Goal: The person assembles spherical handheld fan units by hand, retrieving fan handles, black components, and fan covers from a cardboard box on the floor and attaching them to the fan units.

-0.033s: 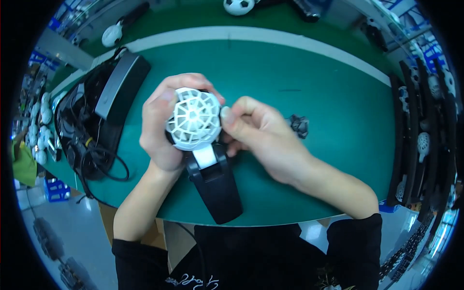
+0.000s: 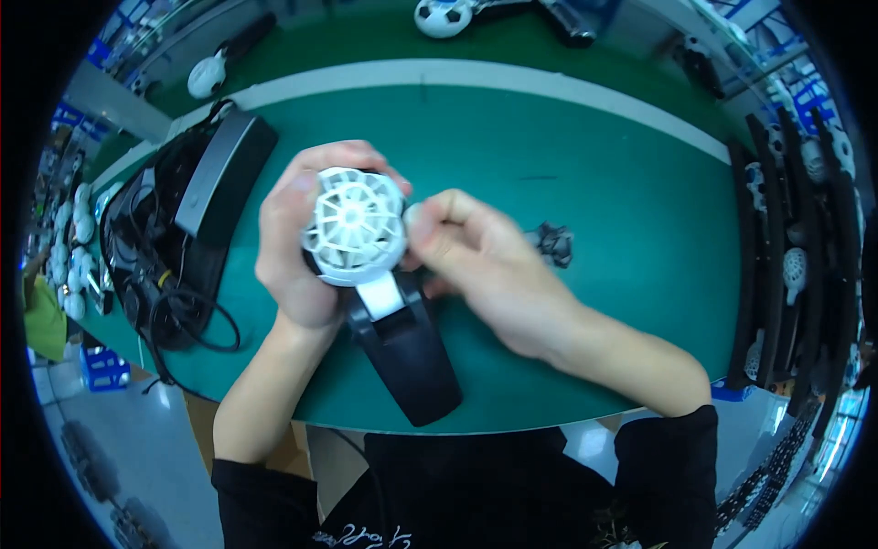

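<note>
My left hand [image 2: 291, 238] is wrapped around the side and back of a round white lattice head [image 2: 352, 224], whose openwork dome faces up. A short white neck [image 2: 380, 295] joins it to a wide black handle [image 2: 409, 366] that points toward me. What the device is for does not show. My right hand [image 2: 471, 252] is at the right rim of the head, thumb and forefinger pinched together there. Whatever lies between those fingertips is hidden. Right of this hand, a small crumpled-looking dark piece [image 2: 554, 244] rests on the green table mat [image 2: 622, 302].
At the left lie a grey-black box-shaped device [image 2: 224, 174] and tangled black cables [image 2: 187, 306]. Black racks [image 2: 796, 265] holding white lattice heads stand at the right. Beyond the pale table strip [image 2: 476, 75] lies a football-patterned ball [image 2: 444, 16] with a black handle.
The whole view has shifted slightly. The lattice head looks a little turned and blurred, with the left hand still around it and the right fingertips still at its rim.
</note>
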Available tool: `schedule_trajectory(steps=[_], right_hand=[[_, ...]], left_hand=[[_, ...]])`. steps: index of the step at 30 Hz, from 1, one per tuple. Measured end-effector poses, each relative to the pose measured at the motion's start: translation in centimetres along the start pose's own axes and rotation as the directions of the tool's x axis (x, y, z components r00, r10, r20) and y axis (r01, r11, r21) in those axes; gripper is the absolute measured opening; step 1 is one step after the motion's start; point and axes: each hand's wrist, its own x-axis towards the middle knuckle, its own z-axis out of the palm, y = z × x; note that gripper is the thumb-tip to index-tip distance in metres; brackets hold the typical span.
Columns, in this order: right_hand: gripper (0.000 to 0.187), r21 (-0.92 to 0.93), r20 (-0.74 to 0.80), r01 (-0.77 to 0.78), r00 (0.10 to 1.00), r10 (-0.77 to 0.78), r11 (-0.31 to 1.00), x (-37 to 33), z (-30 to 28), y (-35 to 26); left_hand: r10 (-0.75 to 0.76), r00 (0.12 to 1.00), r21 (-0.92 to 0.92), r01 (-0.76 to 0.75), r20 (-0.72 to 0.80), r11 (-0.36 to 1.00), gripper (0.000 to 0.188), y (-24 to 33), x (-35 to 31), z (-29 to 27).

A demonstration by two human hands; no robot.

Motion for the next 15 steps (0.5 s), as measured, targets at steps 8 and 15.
schedule_trajectory(steps=[8, 15], right_hand=[[0.058, -0.090, 0.187, 0.039, 0.982, -0.022, 0.995, 0.6, -5.5, -5.7], [0.056, -0.159, -0.519, 0.661, 0.576, -0.632, 0.733, 8.5, -20.5, -8.9]], left_hand=[[-0.014, 0.923, 0.313, 0.144, -0.384, 0.939, 0.032, 0.2, 0.5, 1.2], [-0.191, 0.970, 0.268, 0.226, -0.152, 0.937, 0.021, 0.5, 0.4, 1.4]])
